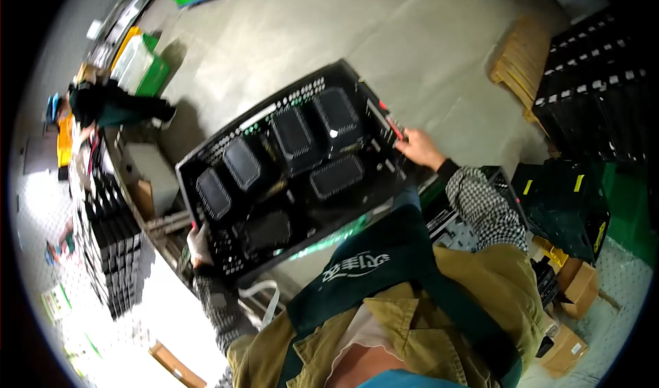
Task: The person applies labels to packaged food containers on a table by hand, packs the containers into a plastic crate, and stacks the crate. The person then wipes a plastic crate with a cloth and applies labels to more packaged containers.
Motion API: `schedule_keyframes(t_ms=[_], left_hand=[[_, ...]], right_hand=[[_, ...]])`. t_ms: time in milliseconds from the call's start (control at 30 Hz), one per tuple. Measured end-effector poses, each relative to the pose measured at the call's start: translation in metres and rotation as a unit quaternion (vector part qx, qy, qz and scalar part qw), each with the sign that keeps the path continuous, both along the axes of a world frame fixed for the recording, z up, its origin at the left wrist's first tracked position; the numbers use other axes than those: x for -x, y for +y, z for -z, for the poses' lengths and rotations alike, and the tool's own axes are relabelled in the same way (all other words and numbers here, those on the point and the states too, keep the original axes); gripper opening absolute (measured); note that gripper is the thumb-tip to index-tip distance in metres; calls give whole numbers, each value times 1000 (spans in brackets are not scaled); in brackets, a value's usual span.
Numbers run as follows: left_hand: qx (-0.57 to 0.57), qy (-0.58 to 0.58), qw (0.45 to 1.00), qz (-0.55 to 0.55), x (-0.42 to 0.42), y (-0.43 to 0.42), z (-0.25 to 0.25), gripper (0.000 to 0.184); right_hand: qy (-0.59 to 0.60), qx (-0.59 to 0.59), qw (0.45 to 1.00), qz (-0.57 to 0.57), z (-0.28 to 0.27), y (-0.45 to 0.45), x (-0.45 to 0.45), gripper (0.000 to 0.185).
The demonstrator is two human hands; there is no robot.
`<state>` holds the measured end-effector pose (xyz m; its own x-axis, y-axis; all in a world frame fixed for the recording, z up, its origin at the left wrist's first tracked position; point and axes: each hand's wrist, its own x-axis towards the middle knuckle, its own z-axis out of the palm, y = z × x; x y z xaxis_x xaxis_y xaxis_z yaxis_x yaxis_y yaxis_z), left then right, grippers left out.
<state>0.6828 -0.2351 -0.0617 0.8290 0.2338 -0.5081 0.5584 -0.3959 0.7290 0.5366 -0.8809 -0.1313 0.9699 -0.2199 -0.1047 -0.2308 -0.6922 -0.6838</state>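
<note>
A black plastic crate (pixel 357 218) with perforated sides hangs tilted in front of my body, held at both short ends. Inside it lie several black lidded containers (pixel 294 135), some upright in a row along the far side. My right hand (pixel 420 149) grips the crate's right end beside a red mark. At the opposite end, my left hand (pixel 200 244) is wrapped round the rim, with its fingers partly hidden.
Black crates stand in tall stacks (pixel 594 93) at the right, beside a wooden pallet (pixel 523 65). Cardboard boxes (pixel 579 288) lie lower right. Another person (pixel 117 103) is bent over a bench at the left, near a green bin (pixel 152 74) and stacked black trays (pixel 113 244).
</note>
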Motion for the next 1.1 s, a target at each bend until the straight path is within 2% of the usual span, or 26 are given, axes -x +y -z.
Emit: schedule_keyframes(t_ms=[67,100,167,200,367,400,467,500,533,567,667,800,867,900,933,1000,1033,1100], left_hand=[[21,-35,998,42,-8,-42,-12,11],[-4,-81,993,84,-17,-54,1,11],[36,-58,990,125,-33,-123,-3,14],[-4,-60,989,139,-38,-170,-28,14],[-9,-7,985,173,-108,-363,4,14],[22,10,984,176,-123,-404,13,12],[5,22,976,215,-142,-500,-4,13],[7,2,966,258,-168,-522,21,14],[66,23,965,251,-172,-574,8,14],[54,23,959,278,-190,-615,15,14],[35,3,934,356,-226,-730,9,17],[-2,-31,889,458,-293,-895,21,22],[42,30,870,490,-329,-991,30,21],[40,23,866,497,-334,-1038,22,21],[37,16,861,507,-338,-1085,13,22],[-40,-65,794,603,-366,-1183,21,22],[-29,-44,788,614,-368,-1238,11,21],[-26,-29,769,638,-364,-1328,-5,21]], right_hand=[[27,11,999,26,-15,-40,15,27],[35,1,999,39,-15,-67,22,27],[34,-4,998,60,-12,-127,36,27],[26,6,997,68,-17,-140,43,28],[72,15,981,177,-49,-277,84,28],[75,15,976,204,-49,-303,95,29],[99,56,963,245,-68,-343,112,30],[116,47,953,274,-76,-364,119,31],[111,35,949,292,-74,-387,127,31],[112,31,942,315,-78,-410,133,31],[113,13,919,377,-96,-457,145,30],[65,7,896,439,-85,-527,149,30],[74,18,878,474,-67,-567,147,29],[104,-39,854,508,-75,-577,140,27],[94,-38,846,524,-72,-588,132,26],[64,-21,826,559,-66,-625,125,24],[86,-25,790,607,-50,-646,127,26],[24,-23,753,657,-52,-671,120,23]])
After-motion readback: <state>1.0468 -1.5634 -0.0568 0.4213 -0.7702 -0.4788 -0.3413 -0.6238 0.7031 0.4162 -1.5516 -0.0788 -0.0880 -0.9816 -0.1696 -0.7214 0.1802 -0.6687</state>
